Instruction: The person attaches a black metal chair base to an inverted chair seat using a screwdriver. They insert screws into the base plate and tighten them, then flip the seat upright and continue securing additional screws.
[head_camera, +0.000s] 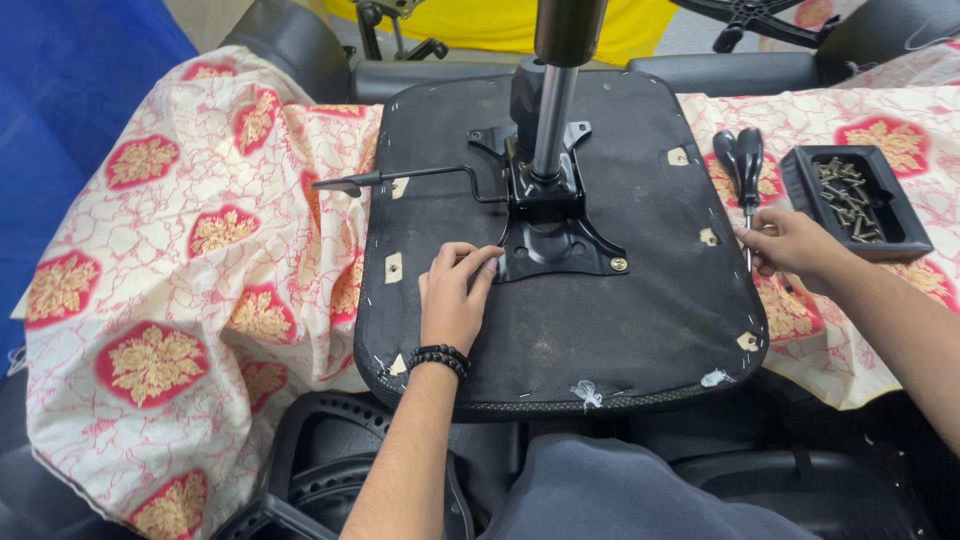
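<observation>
Black steel, thick and rigid: the mounting plate (548, 250) under my left hand (455, 295) sits at the centre of the frame, on the upturned seat base (640, 330). My left fingers (470, 262) lie loosely spread, the tips touching the plate's left corner and gripping nothing. I judge the plate heavy and unbending, with the chrome gas column (553, 120) rising from it toward the top of the frame and a thin lever (400, 178) sticking out to the left. The column looks slick, so the plate's flat wings seem the surer hold. A brass-coloured bolt (619, 264) shows at its right corner. The seat base is covered in dark woven cloth, firm underneath, probably awkward rather than fragile.

My right hand (790, 242), at the right edge of the seat, pinches the slim shaft of a screwdriver (748, 165), its black handle lying on the floral cloth (180, 300). Further right sits a black tray (905, 215) of loose screws (850, 195), small and easily scattered.
</observation>
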